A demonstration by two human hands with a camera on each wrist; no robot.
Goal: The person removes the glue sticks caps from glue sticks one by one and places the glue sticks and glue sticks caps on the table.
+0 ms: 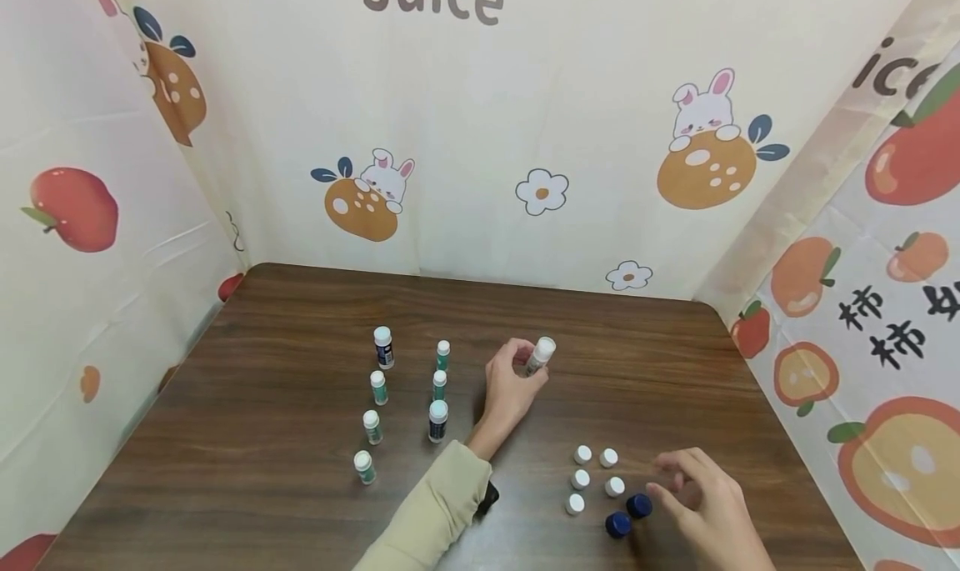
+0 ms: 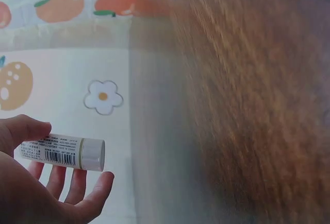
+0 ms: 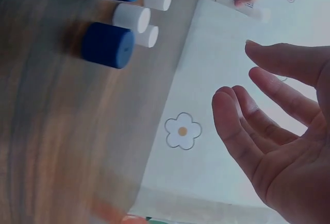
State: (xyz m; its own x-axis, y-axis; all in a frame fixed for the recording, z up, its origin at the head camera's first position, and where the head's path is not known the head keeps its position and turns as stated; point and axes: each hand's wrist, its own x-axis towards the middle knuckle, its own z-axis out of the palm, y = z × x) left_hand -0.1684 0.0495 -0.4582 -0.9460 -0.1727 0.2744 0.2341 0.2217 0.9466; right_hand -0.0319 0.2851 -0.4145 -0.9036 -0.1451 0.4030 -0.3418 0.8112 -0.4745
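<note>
My left hand (image 1: 512,392) grips a small white tube (image 1: 542,354) above the far middle of the table. In the left wrist view, fine print and a barcode cover the side of this white tube (image 2: 62,151), and its end is plain white. My right hand (image 1: 708,504) is at the near right with fingers loosely bent and nothing between them. Just left of it lie two dark blue caps (image 1: 639,506). Several white caps (image 1: 581,479) stand in a small cluster beyond the blue ones.
Left of my left arm, several small white-topped bottles stand upright in two rough columns, some with green labels (image 1: 372,428), some with dark blue ones (image 1: 438,421). A printed curtain (image 1: 465,137) encloses the brown wooden table (image 1: 262,388) at the back and sides.
</note>
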